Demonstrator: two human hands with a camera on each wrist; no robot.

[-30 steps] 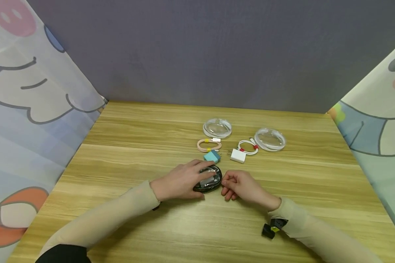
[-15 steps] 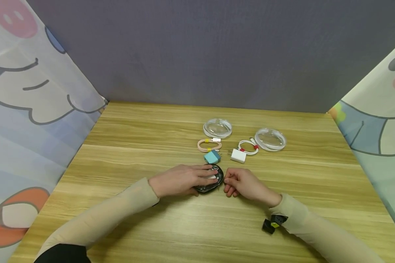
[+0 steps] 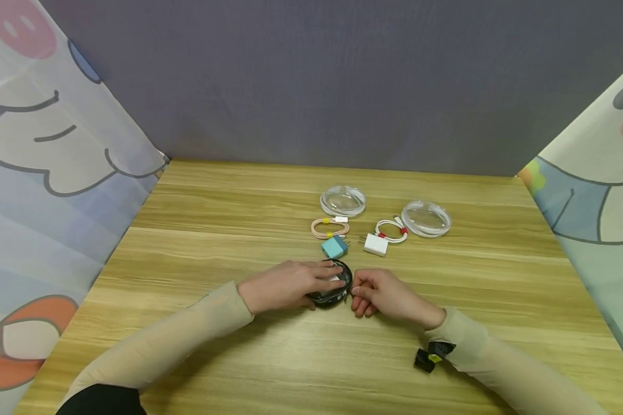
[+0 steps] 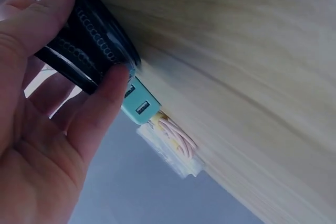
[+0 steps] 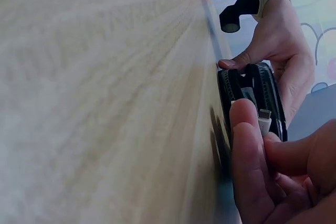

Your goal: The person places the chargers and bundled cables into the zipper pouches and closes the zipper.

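A small round black case [image 3: 346, 276] with a zip edge and clear window lies on the wooden table, with something white showing through its window. My left hand [image 3: 296, 284] grips it from the left, fingers over the top and thumb at the near edge. In the left wrist view the same case [image 4: 89, 38] sits between my thumb and fingers. Its rim stands apart in the right wrist view, where a white cable plug [image 5: 264, 123] with a metal tip shows at the gap. My right hand [image 3: 381, 294] pinches that plug between thumb and index finger.
Behind the case lie a teal USB charger [image 3: 334, 247], a pink coiled cable [image 3: 319, 235], a white charger [image 3: 376, 245] and a white coiled cable [image 3: 391, 240]. Two clear round cases [image 3: 326, 209] [image 3: 440, 231] lie farther back. A grey partition [image 3: 311, 86] stands at the table's rear.
My left fingers have drawn closer together over the black case, and the case has shifted slightly right. The right hand stays at its right edge with only small movements.
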